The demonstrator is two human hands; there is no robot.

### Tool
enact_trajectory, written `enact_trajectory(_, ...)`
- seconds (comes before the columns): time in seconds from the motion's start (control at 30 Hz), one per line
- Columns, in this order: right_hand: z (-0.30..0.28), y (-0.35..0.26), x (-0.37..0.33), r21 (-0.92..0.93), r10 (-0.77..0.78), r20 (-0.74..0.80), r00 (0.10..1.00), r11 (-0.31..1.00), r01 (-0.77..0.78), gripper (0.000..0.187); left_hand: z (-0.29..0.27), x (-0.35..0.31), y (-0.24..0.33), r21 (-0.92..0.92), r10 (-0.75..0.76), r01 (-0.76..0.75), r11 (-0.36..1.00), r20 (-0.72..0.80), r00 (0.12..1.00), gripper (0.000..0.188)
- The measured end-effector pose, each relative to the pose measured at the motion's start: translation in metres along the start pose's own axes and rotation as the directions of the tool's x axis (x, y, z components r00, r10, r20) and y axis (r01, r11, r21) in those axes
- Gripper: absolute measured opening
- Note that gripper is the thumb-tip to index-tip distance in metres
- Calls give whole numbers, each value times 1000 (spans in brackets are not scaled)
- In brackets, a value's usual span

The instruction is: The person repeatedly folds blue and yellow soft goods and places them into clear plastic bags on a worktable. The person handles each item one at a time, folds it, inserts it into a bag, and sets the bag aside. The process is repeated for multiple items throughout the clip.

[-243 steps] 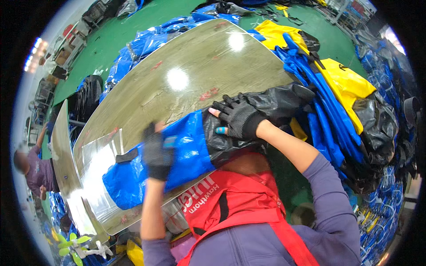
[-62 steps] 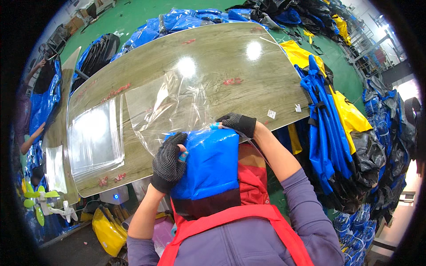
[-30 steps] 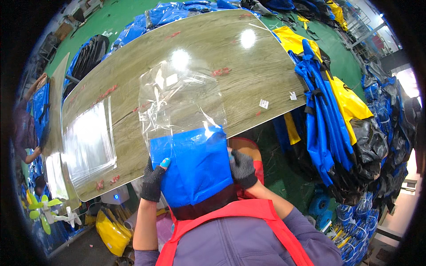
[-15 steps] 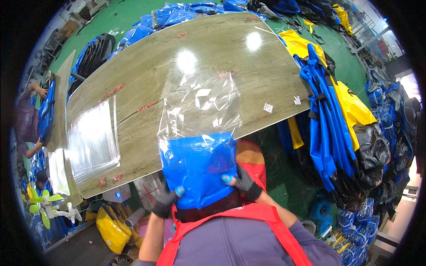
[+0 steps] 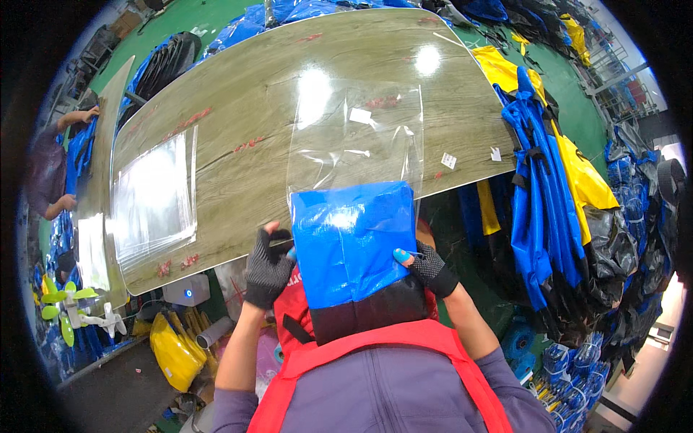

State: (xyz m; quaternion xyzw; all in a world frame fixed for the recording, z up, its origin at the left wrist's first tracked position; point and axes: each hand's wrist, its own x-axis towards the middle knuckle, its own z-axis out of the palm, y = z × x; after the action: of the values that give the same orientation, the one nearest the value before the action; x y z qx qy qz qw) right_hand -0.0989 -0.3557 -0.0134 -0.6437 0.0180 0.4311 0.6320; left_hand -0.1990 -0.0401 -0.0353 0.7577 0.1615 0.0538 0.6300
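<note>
Clear plastic sheets (image 5: 153,198) lie stacked flat at the left end of the long wood-grain table (image 5: 238,94), and past that end another person's arm (image 5: 72,119) reaches toward a second table. Below the near edge hang yellow bags (image 5: 170,353) beside a small grey box (image 5: 186,292). The left hand (image 5: 268,265), in a dark dotted glove, grips the left side of a folded blue and black garment (image 5: 354,252), fingers curled round its edge. The garment sits at the table's near edge against the person's red apron, its upper part pushed into the mouth of a clear plastic bag (image 5: 357,141) that lies flat on the table beyond it. The right hand (image 5: 426,265) clasps the garment's right side. Farther right, blue and yellow garments (image 5: 541,180) hang in a dense row.
</note>
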Motion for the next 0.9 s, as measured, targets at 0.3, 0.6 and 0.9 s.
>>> enact_trajectory(0.3,27,-9,-40,-84,-481,-62,874,875,476,72,36,-38,27,335,-44,91,938,-146,988,11)
enact_trajectory(0.6,11,24,-17,-346,-82,90,993,932,109,60,5,7,28,-628,-358,327,706,82,930,53)
enact_trajectory(0.9,55,-4,-47,83,-216,-26,976,972,218,64,20,-84,33,-401,-310,388,830,247,918,94)
